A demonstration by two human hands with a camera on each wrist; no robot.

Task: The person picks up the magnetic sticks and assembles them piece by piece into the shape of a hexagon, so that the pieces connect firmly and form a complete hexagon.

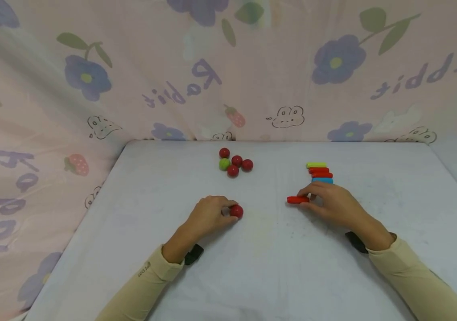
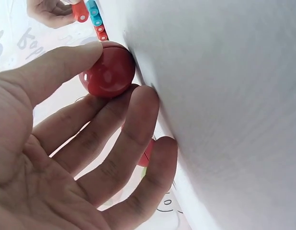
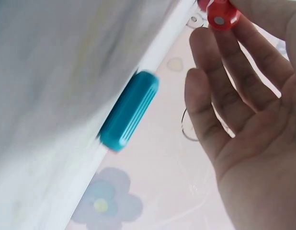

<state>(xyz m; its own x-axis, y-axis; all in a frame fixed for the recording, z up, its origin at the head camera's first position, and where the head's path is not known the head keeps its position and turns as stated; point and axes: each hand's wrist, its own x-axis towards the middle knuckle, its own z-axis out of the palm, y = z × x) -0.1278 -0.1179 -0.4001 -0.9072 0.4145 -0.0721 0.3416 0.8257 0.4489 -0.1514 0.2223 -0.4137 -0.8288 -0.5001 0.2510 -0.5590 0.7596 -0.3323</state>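
Note:
My left hand (image 1: 209, 217) pinches a glossy red ball (image 1: 236, 211) between thumb and fingers at the table's middle. The left wrist view shows a seam line round this ball (image 2: 112, 72) and the other fingers spread below it. Across from it, my right hand (image 1: 337, 205) pinches a short red plastic stick (image 1: 294, 199) by its right end. That stick's end (image 3: 219, 20) has a pale dot in the right wrist view. Just beyond the right hand lies a blue stick (image 1: 322, 180), partly covered by the fingers; its ribbed side (image 3: 130, 112) shows in the right wrist view.
Several red balls (image 1: 233, 171) and one green ball (image 1: 224, 164) sit clustered at the back middle. Two red sticks (image 1: 322, 175) and a yellow-green stick (image 1: 316, 165) lie in a row behind the blue one. A patterned curtain (image 1: 228, 89) borders the white table (image 1: 152, 169).

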